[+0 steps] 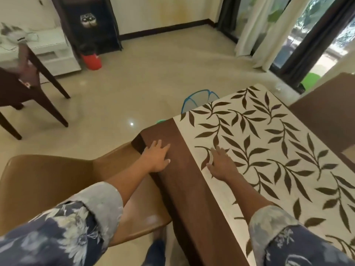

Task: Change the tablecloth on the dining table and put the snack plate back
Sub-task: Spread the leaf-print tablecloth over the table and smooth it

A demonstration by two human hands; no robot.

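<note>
Two hands: left hand [156, 158], right hand [221, 164]. One leaf-patterned tablecloth [269, 150]. Three chairs: tan chair [48, 179], dark chair [15, 89], brown chair [326, 108]. One red bucket [91, 61]. One blue-rimmed mesh basket [197, 98].

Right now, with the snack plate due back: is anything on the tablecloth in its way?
Only the left hand and right hand, flat on the tablecloth near its corner; nothing else visible. The plate is out of view.
</note>
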